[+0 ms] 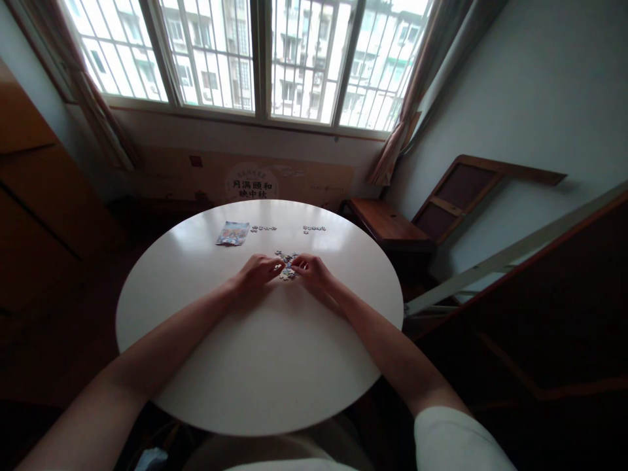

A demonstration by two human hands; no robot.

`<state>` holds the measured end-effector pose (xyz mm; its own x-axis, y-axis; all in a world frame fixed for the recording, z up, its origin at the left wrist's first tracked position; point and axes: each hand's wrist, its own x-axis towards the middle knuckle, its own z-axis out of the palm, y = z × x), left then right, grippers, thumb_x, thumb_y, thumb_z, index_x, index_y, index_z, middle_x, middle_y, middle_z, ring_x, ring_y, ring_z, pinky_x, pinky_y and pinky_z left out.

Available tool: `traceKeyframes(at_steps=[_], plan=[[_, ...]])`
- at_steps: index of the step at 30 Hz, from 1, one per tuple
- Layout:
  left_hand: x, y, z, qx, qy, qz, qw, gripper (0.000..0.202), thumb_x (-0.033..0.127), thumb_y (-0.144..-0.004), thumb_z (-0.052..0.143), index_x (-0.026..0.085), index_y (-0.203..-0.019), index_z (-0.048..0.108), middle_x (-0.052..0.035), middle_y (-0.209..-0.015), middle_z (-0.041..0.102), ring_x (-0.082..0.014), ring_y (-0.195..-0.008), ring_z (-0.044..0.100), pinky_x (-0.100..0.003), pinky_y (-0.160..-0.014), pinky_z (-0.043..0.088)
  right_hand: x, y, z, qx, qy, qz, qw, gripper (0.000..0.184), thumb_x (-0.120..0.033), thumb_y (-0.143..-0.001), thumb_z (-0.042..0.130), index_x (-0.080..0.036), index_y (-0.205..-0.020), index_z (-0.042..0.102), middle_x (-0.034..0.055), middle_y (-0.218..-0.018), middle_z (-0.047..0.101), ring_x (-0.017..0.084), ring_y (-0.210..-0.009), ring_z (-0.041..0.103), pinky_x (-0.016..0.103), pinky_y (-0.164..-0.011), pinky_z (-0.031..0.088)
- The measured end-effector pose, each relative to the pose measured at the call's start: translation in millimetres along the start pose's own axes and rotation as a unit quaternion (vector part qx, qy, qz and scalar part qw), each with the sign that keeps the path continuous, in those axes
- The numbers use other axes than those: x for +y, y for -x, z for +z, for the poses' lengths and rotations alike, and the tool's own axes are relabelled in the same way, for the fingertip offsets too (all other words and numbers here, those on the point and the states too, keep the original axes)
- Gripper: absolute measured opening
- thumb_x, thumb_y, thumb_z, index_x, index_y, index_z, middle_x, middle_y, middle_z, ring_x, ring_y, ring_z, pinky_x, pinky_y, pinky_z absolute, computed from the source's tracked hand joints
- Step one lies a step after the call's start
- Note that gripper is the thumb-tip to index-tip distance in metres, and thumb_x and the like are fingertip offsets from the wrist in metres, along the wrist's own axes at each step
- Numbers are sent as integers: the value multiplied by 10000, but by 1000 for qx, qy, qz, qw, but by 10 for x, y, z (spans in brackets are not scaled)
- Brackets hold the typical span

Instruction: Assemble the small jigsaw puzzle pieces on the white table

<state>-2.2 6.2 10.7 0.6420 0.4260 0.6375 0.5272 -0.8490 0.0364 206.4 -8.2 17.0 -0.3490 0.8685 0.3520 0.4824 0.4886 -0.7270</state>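
A small pile of jigsaw puzzle pieces [288,273] lies on the white round table [245,379], between my two hands. My left hand [260,269] rests at the pile's left side, thumb and fingertips brought together at the pieces. From the right, my right hand [311,269] reaches in with its fingers curled and pinched over the pile. Whatever either pinch holds is too small to make out. Farther back, one short group of joined pieces [265,228] lies left of centre. Another joined group [314,229] is to the right.
A printed picture packet [232,233] lies at the table's back left. Beyond the table's right edge stand a wooden bench [387,219] and a leaning wooden frame [461,190]. Barred windows [255,59] with curtains span the far wall above a box with Chinese lettering [171,173].
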Motion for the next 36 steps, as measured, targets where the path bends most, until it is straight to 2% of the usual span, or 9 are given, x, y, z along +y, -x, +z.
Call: traceKeyframes(at_steps=[9,36], plan=[[-6,6,15,13,18,-3,1000,183,260,-865,504,186,-839,669,11,-559,626,-76,-473,540,-180,-514,358,5,-3,7,5,5,1,1000,99,-190,-764,610,-133,-792,686,23,-686,649,100,-614,557,206,-593,425],[-3,5,19,5,6,-4,1000,173,237,-862,503,184,-826,663,6,-576,637,-80,-485,546,-178,-516,342,20,-2,0,2,0,-10,1000,104,-209,-768,612,-136,-786,683,24,-694,651,102,-619,560,206,-591,423]])
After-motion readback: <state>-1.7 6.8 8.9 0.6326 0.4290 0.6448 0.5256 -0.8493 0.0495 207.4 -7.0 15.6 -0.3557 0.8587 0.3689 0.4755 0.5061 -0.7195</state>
